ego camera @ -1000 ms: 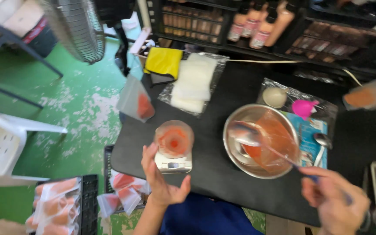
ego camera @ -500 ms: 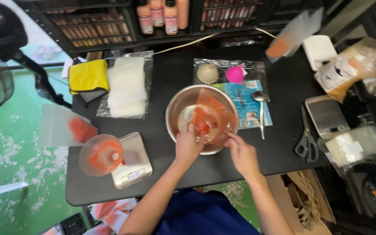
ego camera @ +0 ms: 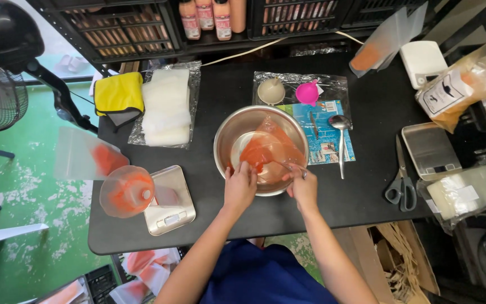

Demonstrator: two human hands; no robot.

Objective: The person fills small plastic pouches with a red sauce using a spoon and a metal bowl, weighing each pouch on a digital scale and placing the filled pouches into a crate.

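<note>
both hands — left hand, right hand — are pinching the plastic bag of orange sauce over the steel bowl; filling step underway — next is calling for a steady, level lift.

Clear pouch of orange paste at centre; white-labelled amber bag at two o'clock; labelled bottles at twelve.

Seen from above, the person wears a deep blue garment that fills the frame's 6 o'clock edge. Both forearms are bare, with no sleeves reaching them. The left hand is unadorned, while the right hand, at its 3 o'clock, shows a small ring on one finger.
</note>
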